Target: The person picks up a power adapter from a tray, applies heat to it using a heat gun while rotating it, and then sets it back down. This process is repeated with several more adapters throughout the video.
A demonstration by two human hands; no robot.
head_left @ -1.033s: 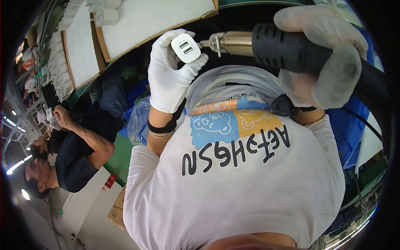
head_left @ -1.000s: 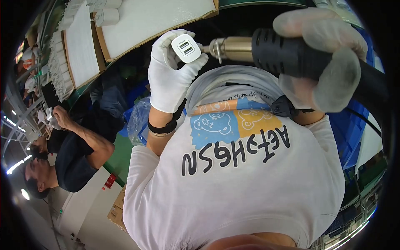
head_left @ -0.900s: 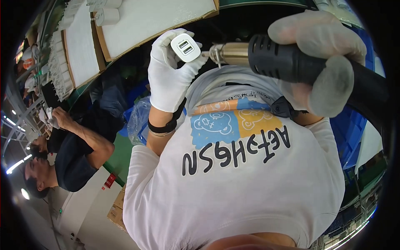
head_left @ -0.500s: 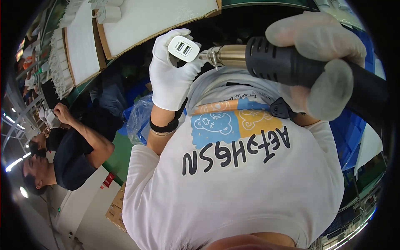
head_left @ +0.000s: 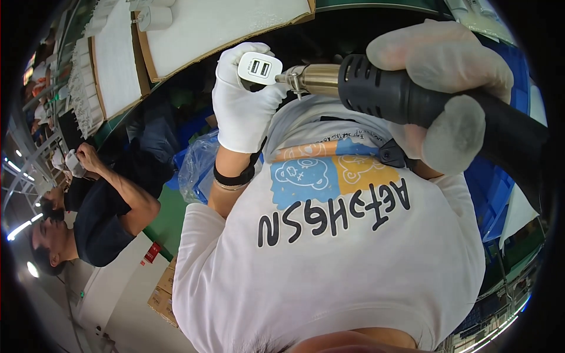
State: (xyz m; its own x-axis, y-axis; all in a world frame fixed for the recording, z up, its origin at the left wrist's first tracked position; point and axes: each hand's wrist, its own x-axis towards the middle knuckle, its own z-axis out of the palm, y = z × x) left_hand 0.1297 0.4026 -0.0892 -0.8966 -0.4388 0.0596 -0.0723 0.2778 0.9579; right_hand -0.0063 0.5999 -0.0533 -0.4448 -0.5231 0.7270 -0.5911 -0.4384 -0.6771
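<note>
1. The left hand (head_left: 241, 112), in a white fabric glove, has its fingers and thumb closed around a white, rounded-square plastic charger (head_left: 259, 69), held up with its two slotted ports facing the camera.
2. The right hand (head_left: 450, 65), in pale translucent coverings, grips a thick black tool with a vented collar (head_left: 388, 91). Its metal nozzle (head_left: 318, 79) points left, the tip at the charger's edge; whether they touch, I cannot tell.
3. A black strap (head_left: 235, 177) circles the left wrist.
4. Above the left hand lies a shallow brown cardboard tray with a white lining (head_left: 218, 29); rounded white plastic pieces (head_left: 156, 17) stand at its upper left. A narrower white-lined box (head_left: 118, 59) sits beside it, then a row of small white pieces (head_left: 82, 97).
5. The green edge of the table (head_left: 365, 5) runs along the top.
6. Around the person are a clear plastic bag (head_left: 197, 167), blue plastic bins (head_left: 491, 194), a green floor (head_left: 170, 220) and brown cardboard boxes (head_left: 162, 300). To the left, a co-worker in a dark shirt (head_left: 100, 232) sits near ceiling lights (head_left: 23, 228).
7. The person's white T-shirt (head_left: 329, 265) bears large dark lettering, upside down, beside blue, yellow and orange panels with bear drawings. Grey print by the charger's ports is too small to read; a red label (head_left: 152, 253) marks a pale surface.
</note>
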